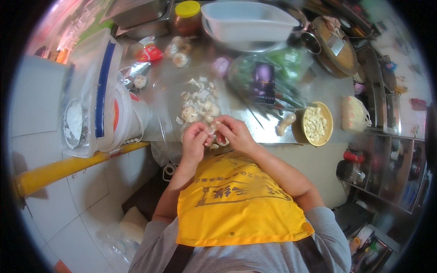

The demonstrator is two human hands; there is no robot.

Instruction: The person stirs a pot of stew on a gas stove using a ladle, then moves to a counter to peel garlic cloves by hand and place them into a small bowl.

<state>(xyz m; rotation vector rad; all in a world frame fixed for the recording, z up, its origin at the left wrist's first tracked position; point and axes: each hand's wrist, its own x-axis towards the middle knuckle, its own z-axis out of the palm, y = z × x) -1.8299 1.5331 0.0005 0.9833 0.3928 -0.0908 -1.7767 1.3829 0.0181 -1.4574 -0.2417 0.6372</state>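
My left hand [195, 141] and my right hand [236, 133] meet over the near edge of a clear plastic tray [163, 98]. Fingers of both are pinched together around a small pale garlic clove [211, 129], mostly covered by the fingertips. Garlic bulbs [189, 113] and loose papery skins [200, 96] lie in the tray just beyond my hands. To the right, at the table's near edge, a yellow bowl [329, 119] holds many peeled white garlic cloves [314, 123].
A phone [264, 83] rests on bagged green vegetables [287, 63]. Behind stand a white plastic tub [250, 22] and a yellow-lidded jar [187, 22]. White buckets [132, 113] are at left, a round wooden board [337, 54] at far right. A yellow pipe [68, 173] runs low left.
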